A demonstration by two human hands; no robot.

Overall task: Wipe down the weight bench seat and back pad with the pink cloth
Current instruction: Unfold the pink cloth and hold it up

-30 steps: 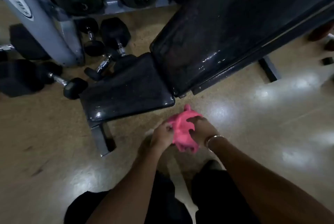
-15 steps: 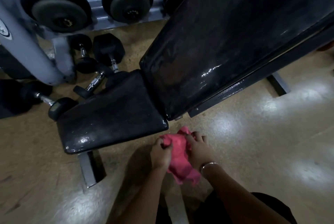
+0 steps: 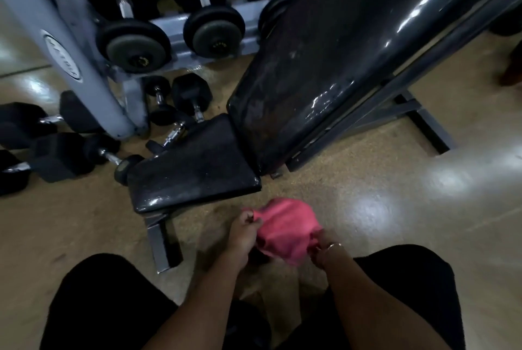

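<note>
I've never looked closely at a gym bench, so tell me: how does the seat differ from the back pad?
The seat is the shorter pad and lies nearly flat; the back pad is much longer and tilts steeply upward. The seat looks dull and speckled, while the back pad shows bright streaks of reflected light along one edge. Both are black and padded, and neither is touched by the pink cloth.

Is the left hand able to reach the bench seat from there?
Probably yes. The left hand grips the pink cloth just short of the seat, with only bare floor between them.
</note>
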